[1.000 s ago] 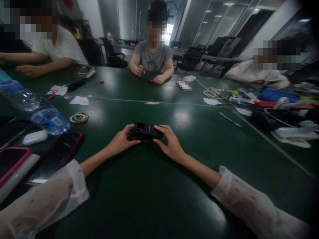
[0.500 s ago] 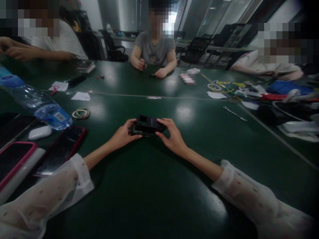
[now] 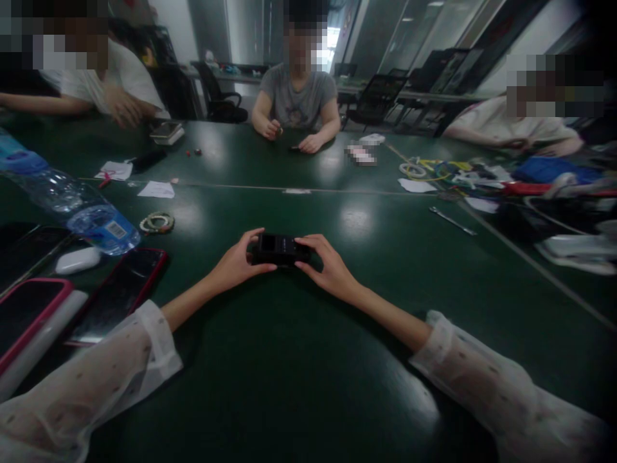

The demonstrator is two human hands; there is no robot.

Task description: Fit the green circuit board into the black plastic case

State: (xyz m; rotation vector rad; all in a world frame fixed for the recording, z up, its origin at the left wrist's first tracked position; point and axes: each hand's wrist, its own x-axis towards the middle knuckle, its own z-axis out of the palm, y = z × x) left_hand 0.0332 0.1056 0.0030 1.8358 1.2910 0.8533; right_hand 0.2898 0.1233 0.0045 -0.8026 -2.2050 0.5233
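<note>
A small black handheld device casing (image 3: 279, 249) with a square dark screen or window at its left end lies level between my hands, low over the green table. My left hand (image 3: 243, 256) grips its left end, fingers curled at the far side and thumb along the near edge. At the right end, my right hand (image 3: 328, 260) pinches it, with fingertips on top and the thumb at the near side. Small marks or buttons run across its top, too small to read. Its underside is hidden.
Left of me are a water bottle (image 3: 103, 225), a bead bracelet (image 3: 157, 222), a white earbud case (image 3: 78, 260) and phones, one dark red-edged phone (image 3: 118, 292). A wrench (image 3: 452, 220) and tangled cables (image 3: 434, 168) lie right. Several people sit around the green table (image 3: 299, 366).
The black casing's upper part, tilted above a lower part before, now sits flat and lower, the gap closed. My hands moved slightly with it. The person at far left shifted their arms.
</note>
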